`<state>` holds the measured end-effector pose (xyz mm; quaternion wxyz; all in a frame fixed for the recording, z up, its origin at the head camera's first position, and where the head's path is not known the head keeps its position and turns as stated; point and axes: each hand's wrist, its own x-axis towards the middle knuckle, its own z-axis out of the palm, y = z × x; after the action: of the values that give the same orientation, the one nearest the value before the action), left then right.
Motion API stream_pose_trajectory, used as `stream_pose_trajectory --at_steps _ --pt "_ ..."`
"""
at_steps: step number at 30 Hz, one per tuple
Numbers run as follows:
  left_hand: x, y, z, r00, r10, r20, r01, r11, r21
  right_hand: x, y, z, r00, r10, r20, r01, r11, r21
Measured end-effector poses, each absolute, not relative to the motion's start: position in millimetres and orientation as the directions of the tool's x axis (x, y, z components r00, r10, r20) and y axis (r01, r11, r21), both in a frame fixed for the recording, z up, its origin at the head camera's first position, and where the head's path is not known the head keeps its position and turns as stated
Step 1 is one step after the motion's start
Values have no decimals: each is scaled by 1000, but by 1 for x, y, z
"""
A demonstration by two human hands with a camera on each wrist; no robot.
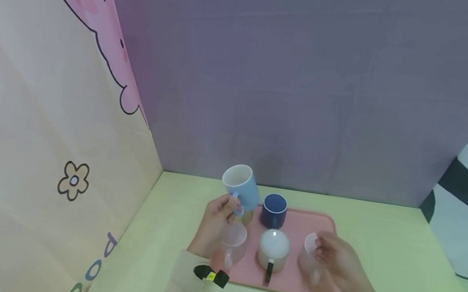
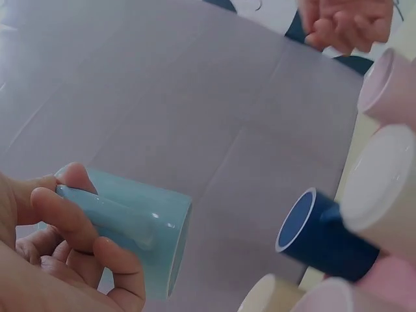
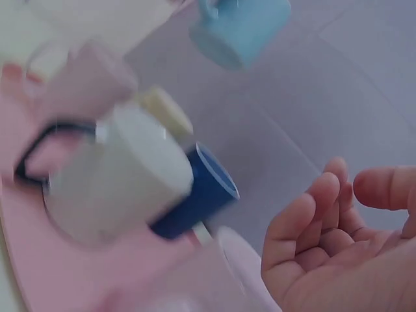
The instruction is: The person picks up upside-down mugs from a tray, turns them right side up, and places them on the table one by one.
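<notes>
While my left hand held the blue mug by its handle, fingers curled round it, raised at the back left of the tray, my right hand hung loosely curled with nothing in its grasp, close by the right pink mug. Between that and the left pink mug stood the white mug, with the navy mug behind it.
</notes>
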<state>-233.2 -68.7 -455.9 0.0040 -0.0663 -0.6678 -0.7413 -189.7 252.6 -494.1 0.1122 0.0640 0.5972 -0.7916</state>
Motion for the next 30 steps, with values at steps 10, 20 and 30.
stream_pose_trajectory --at_steps 10,20,30 --pt "-244 -116 -466 -991 -90 102 114 -133 985 -177 283 -497 -984 62 -166 176 238 -955" --pt "-249 -143 -494 -984 -174 33 53 -112 992 -175 294 -504 -975 128 -183 221 435 -873" --pt "-258 -161 -538 -978 -206 -21 -8 -68 998 -172 296 -516 -968 133 -213 251 461 -851"
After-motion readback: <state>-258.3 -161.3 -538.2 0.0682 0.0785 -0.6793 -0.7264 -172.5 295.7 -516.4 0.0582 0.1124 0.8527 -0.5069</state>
